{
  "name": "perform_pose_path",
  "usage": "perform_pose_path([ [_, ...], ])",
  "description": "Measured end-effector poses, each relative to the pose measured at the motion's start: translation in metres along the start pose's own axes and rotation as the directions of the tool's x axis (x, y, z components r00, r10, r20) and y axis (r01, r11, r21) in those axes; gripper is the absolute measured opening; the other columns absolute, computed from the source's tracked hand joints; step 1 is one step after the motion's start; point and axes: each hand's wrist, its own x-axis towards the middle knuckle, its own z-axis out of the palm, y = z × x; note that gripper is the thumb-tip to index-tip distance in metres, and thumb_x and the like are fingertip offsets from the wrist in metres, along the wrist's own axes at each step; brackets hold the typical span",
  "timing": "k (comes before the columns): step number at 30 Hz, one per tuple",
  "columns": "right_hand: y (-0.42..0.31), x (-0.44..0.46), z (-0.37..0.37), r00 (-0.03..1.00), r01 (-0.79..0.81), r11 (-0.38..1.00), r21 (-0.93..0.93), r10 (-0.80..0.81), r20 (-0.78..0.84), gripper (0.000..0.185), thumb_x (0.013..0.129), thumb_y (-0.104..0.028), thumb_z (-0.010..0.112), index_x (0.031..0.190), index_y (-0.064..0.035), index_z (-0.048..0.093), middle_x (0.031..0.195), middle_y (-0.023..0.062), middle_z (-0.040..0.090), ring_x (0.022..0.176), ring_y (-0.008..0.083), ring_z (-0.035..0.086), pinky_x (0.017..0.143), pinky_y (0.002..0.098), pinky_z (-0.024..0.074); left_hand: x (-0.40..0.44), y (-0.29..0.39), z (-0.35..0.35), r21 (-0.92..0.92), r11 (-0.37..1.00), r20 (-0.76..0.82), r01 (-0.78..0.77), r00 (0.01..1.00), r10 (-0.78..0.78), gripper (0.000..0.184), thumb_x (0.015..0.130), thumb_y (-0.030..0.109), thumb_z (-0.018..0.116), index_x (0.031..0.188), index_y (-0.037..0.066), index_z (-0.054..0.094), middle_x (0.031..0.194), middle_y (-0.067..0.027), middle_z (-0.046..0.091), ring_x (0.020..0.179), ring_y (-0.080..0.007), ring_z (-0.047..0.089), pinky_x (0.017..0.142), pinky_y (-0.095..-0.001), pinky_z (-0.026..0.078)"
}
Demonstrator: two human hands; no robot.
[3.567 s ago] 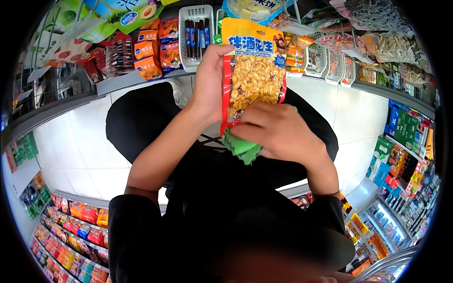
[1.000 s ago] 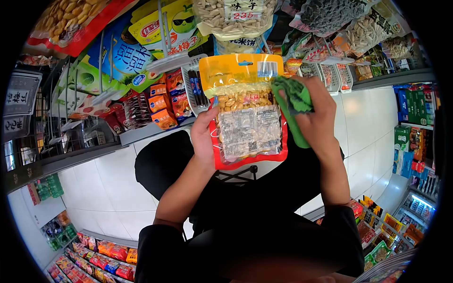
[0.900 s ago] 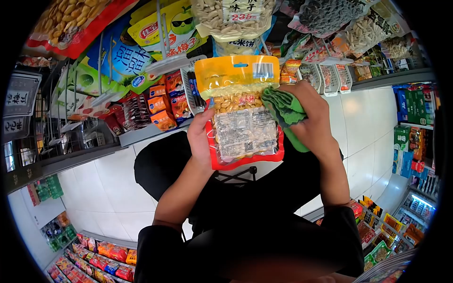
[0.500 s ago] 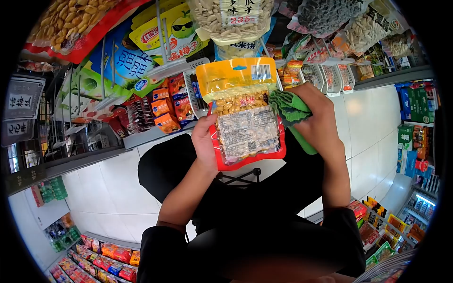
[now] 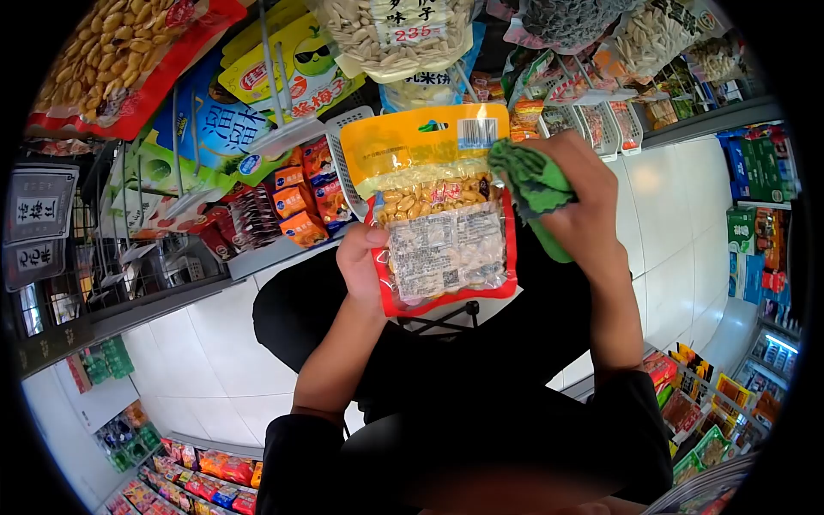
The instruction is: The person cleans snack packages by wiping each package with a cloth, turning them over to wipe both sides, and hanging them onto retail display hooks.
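A bag of peanuts (image 5: 442, 249) with a yellow top, clear window and red edge is held up in front of my lap, its printed back facing me. My left hand (image 5: 362, 266) grips the bag's left edge, the thumb lying over the front. In my right hand (image 5: 584, 202) is a bunched green cloth (image 5: 536, 184), pressed close to the bag's upper right edge. One end of the cloth hangs below that hand. Whether the cloth touches the bag's surface I cannot tell.
Hanging snack bags, among them sunflower seeds (image 5: 399, 39) and a yellow-green bag (image 5: 296, 64), fill the rack ahead. White baskets (image 5: 592, 129) sit on its shelf. Pale floor tiles (image 5: 215, 343) lie around my legs. Further shelves of packets (image 5: 210, 472) stand behind and at right.
The bag has shifted slightly left and tilted, appearing a little larger. My right hand with the cloth has moved slightly up along its right side. The rack has shifted left in view.
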Motion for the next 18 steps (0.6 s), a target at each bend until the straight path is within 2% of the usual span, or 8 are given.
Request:
perform_pose_path([
  [2,0.002,0.0,-0.001,0.995,-0.003,1.0,0.004,0.002,0.096,0.04,0.07,-0.007,0.08,0.108,-0.0047,0.07,0.092,0.0116,0.065,0.083,0.0339,0.065,0.07,0.0378,0.0524,0.0,0.001,0.001,0.097,0.995,-0.012,-0.017,1.0,0.018,0.083,0.079,0.028,0.056,0.153,-0.003,0.034,0.15,-0.0273,0.047,0.134,-0.0439,0.052,0.111,-0.0591,0.043],
  [4,0.005,-0.001,-0.002,0.986,-0.012,0.999,-0.051,0.02,0.166,0.041,0.069,-0.006,0.079,0.109,-0.0061,0.07,0.092,0.0108,0.064,0.084,0.0347,0.065,0.071,0.039,0.0529,0.002,-0.001,0.005,0.041,0.999,0.028,0.005,1.0,-0.006,0.08,0.079,0.024,0.054,0.151,-0.005,0.035,0.149,-0.028,0.048,0.133,-0.0432,0.053,0.113,-0.0568,0.042],
  [7,0.0,-0.002,0.0,0.992,-0.05,0.994,-0.099,0.06,0.106,0.041,0.069,-0.004,0.078,0.108,-0.0058,0.07,0.091,0.0101,0.064,0.085,0.0336,0.066,0.071,0.0386,0.0534,0.004,-0.001,0.006,0.062,0.998,0.032,0.021,0.999,-0.023,0.08,0.078,0.021,0.054,0.15,-0.007,0.035,0.148,-0.0285,0.049,0.132,-0.0429,0.054,0.114,-0.0553,0.042],
  [10,-0.002,-0.002,0.0,0.988,0.022,0.999,-0.039,-0.016,0.155,0.04,0.068,-0.004,0.078,0.107,-0.0054,0.07,0.092,0.0093,0.064,0.085,0.0326,0.066,0.071,0.0379,0.0537,0.004,-0.001,0.007,0.129,0.991,0.014,0.021,1.0,-0.023,0.079,0.078,0.021,0.054,0.15,-0.008,0.036,0.147,-0.0283,0.05,0.132,-0.0427,0.054,0.113,-0.0549,0.042],
  [14,0.005,-0.003,-0.002,0.996,-0.084,0.987,-0.138,0.084,0.0,0.041,0.068,-0.004,0.079,0.108,-0.0052,0.071,0.094,0.0096,0.066,0.086,0.0324,0.067,0.073,0.0368,0.0541,0.003,-0.002,0.006,0.03,0.999,0.046,0.022,0.999,-0.023,0.078,0.078,0.02,0.054,0.149,-0.008,0.037,0.147,-0.0282,0.051,0.131,-0.0421,0.055,0.113,-0.0542,0.043],
  [17,0.007,0.002,-0.004,0.996,-0.026,0.998,-0.049,0.021,-0.092,0.041,0.067,-0.004,0.079,0.108,-0.0049,0.071,0.093,0.0107,0.065,0.086,0.0317,0.067,0.074,0.0361,0.0542,0.002,-0.002,0.007,0.012,0.999,0.058,0.031,0.998,-0.032,0.077,0.079,0.02,0.053,0.149,-0.008,0.038,0.146,-0.0282,0.051,0.131,-0.0417,0.055,0.113,-0.0538,0.043],
  [18,0.009,0.001,-0.004,0.997,0.013,1.0,-0.011,-0.013,-0.075,0.041,0.068,-0.004,0.08,0.108,-0.0049,0.072,0.094,0.0113,0.065,0.086,0.0309,0.067,0.074,0.0355,0.0539,0.002,-0.001,0.007,0.023,0.999,0.053,0.035,0.998,-0.036,0.076,0.079,0.02,0.053,0.149,-0.008,0.038,0.147,-0.0282,0.051,0.131,-0.0417,0.056,0.113,-0.0537,0.043],
])
